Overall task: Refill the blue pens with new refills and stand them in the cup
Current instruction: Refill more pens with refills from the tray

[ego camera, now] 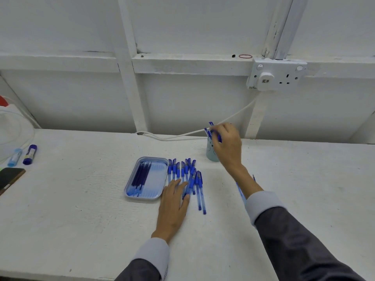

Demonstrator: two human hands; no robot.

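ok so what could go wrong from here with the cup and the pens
The right hand holds a pen at the small cup, which has other pens in it; a nudge could tip it over. The left hand lies flat on the loose pens beside the tray; a slide could roll or scatter them. The right sleeve hangs over blue pieces on the table and could sweep them.

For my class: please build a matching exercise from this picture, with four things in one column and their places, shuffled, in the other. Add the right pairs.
Things
1. cup
2. tray
3. phone
4. red rubber band

Places
A. on the ledge, left of the socket
B. at the left edge of the table
C. partly behind the right hand, which grips a pen
D. just left of the loose pens

Pairs: 1-C, 2-D, 3-B, 4-A
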